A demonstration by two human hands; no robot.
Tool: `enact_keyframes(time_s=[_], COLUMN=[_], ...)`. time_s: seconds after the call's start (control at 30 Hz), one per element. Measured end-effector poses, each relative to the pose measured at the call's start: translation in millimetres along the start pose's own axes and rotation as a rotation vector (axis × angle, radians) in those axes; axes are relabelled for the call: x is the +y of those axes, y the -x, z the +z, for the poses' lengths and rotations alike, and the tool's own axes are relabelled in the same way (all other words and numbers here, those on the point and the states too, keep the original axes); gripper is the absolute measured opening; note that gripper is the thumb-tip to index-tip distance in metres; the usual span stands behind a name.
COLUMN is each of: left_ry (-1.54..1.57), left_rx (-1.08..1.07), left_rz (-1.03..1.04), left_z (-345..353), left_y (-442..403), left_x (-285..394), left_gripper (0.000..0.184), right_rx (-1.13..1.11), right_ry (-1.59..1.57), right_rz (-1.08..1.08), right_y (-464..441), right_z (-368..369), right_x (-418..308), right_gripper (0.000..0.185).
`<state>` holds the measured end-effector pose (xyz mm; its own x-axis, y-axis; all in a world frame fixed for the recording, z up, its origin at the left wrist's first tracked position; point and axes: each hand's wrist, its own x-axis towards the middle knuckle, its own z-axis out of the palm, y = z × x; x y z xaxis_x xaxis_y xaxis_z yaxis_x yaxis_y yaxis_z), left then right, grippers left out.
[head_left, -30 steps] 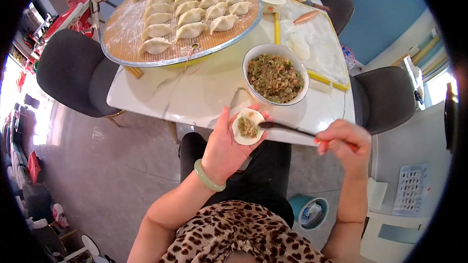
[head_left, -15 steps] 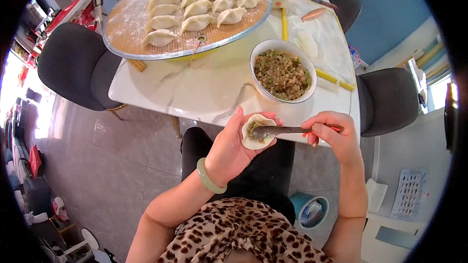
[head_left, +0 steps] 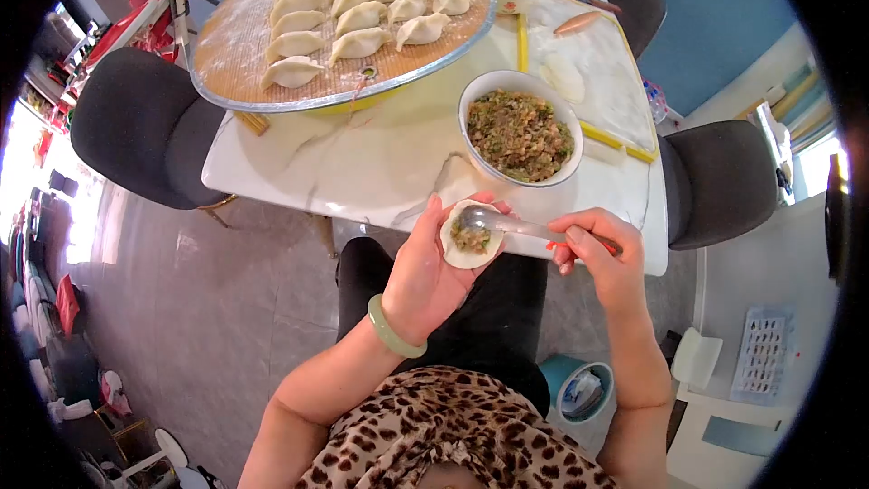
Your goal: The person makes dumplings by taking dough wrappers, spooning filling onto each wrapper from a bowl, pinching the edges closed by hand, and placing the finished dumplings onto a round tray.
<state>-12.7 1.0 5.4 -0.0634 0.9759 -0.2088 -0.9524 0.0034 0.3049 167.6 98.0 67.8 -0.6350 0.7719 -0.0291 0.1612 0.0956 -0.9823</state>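
Observation:
My left hand (head_left: pixel 428 263), with a pale green bangle (head_left: pixel 391 330) at the wrist, cups a round dumpling wrapper (head_left: pixel 463 256) in its palm and fingers. A small mound of meat and green filling (head_left: pixel 471 238) lies on the wrapper. Fingers of my right hand (head_left: pixel 602 252) are closed round the handle of a metal spoon (head_left: pixel 507 223), whose bowl rests at the upper part of the filling. Just beyond both hands, a white bowl (head_left: pixel 577 147) full of minced filling stands on the table.
Rows of folded dumplings (head_left: pixel 360 43) sit on a round floured board (head_left: pixel 226 50) at the back left. Behind the bowl lies a floured mat with yellow edging (head_left: pixel 615 138), bearing a rolling pin (head_left: pixel 577 23) and dough. Dark chairs (head_left: pixel 724 183) flank the white table (head_left: pixel 299 172).
My right hand has shifted slightly left and the spoon has turned, its bowl now at the filling's upper edge. More of the filling shows. The wrapper stays in my left hand.

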Motion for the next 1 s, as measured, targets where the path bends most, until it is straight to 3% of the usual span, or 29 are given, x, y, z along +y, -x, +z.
enact_keyframes(time_s=[0.27, 0.4, 0.67, 0.8, 1.0], left_ry=[0.071, 0.103, 0.141, 0.139, 0.094], left_rx=[0.033, -0.022, 0.028, -0.047, -0.057], left_rz=[0.030, 0.027, -0.007, -0.074, -0.080], left_z=[-3, -3, -7, -7, -14], left_y=[-1, 1, 0, 2, 0], left_x=[-1, -2, -2, -2, -3], left_gripper=[0.052, 0.052, 0.052, 0.054, 0.053], right_rx=[-0.002, -0.070, -0.142, -0.260, -0.136], right_ry=[-0.039, 0.019, 0.078, 0.118, 0.092], right_rz=[-0.059, 0.023, -0.137, 0.051, 0.030], right_y=[16, 13, 6, -10, -21], right_z=[3, 10, -16, -27, -37], right_x=[-14, -7, -27, -20, -25], right_gripper=[0.019, 0.019, 0.018, 0.017, 0.018])
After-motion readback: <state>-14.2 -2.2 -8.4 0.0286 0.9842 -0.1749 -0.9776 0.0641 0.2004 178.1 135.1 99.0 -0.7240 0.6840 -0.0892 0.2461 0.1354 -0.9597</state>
